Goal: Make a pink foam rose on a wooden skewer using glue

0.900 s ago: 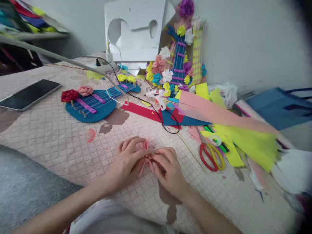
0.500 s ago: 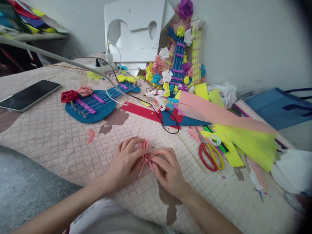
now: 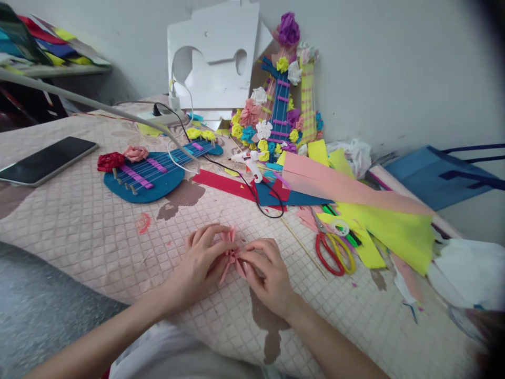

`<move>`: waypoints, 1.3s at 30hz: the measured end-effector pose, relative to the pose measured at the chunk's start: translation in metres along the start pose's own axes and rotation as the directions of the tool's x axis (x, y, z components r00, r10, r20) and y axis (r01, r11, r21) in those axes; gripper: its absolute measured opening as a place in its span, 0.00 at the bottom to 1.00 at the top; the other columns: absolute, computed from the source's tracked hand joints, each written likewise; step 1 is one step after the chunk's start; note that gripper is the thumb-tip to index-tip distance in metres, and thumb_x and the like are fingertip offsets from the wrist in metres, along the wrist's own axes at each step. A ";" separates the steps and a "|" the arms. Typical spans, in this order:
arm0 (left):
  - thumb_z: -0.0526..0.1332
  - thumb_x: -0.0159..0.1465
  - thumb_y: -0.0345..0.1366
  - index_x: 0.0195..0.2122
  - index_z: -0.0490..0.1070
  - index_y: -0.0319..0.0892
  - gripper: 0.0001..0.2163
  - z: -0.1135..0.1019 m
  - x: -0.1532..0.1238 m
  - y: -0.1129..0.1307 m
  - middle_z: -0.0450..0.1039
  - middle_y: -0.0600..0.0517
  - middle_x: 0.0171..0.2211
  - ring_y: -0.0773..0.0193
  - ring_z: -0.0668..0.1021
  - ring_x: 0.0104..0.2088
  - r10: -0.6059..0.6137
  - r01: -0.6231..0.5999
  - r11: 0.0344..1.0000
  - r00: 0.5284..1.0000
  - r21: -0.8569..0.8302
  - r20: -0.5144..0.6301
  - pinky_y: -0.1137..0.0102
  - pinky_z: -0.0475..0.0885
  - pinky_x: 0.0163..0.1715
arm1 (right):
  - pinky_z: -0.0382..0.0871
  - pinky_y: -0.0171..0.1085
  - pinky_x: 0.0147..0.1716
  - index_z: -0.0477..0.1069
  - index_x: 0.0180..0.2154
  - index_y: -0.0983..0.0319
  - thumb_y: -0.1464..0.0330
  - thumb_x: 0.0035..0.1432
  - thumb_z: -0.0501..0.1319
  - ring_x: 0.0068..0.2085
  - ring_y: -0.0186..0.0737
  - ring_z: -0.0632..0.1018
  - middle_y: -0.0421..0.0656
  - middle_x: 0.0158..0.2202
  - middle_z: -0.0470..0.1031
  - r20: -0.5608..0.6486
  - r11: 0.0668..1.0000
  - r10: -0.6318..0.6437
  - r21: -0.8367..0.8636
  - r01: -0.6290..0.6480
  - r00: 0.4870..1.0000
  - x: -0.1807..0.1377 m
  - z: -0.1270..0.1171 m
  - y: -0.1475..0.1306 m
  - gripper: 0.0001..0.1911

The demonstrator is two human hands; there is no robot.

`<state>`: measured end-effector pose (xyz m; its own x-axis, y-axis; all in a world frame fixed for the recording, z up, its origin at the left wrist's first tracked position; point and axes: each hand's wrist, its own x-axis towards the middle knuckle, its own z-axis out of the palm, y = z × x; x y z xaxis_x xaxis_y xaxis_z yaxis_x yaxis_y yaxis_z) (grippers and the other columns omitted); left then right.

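Between my two hands is a small pink paper flower [image 3: 231, 256], its folded petals sticking out up and down. My left hand [image 3: 203, 259] pinches it from the left, thumb and forefinger near its middle. From the right, the fingertips of my right hand [image 3: 269, 272] are closed on its edge. Both hands are just above the quilted tablecloth [image 3: 181, 310]. Farther back lies a blue toy guitar [image 3: 158, 176] with strings, purple strips, a dark red flower [image 3: 110, 161] and a pink flower [image 3: 136, 153].
Scissors [image 3: 335, 252] and a thin stick [image 3: 303, 247] lie to the right, by yellow paper [image 3: 398, 229] and pink paper [image 3: 339, 181]. A white glue gun [image 3: 249, 163] trails a black cord. Flower-covered guitars [image 3: 281, 105] lean on the wall. A phone [image 3: 47, 160] lies left.
The whole scene has shifted slightly left and down in the view as the head turned. Both hands keep the same pinch on the pink paper flower, with hardly any finger movement.
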<state>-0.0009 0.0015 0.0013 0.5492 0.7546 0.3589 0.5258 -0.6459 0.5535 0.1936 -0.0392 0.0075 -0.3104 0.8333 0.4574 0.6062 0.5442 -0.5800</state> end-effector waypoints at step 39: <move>0.56 0.62 0.28 0.43 0.67 0.44 0.09 0.001 -0.001 -0.002 0.60 0.45 0.53 0.53 0.64 0.54 -0.045 0.041 0.997 0.997 -0.073 -0.059 0.56 0.64 0.51 | 0.67 0.45 0.45 0.70 0.43 0.58 0.75 0.59 0.55 0.46 0.43 0.68 0.45 0.42 0.67 0.029 1.000 0.009 0.018 -0.010 1.000 0.000 0.002 0.001 0.12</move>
<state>-0.0014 0.0022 -0.0009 0.4855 0.7884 0.3777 0.4991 -0.6047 0.6207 0.1928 -0.0387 0.0061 -0.3260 0.8407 0.4323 0.5961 0.5377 -0.5963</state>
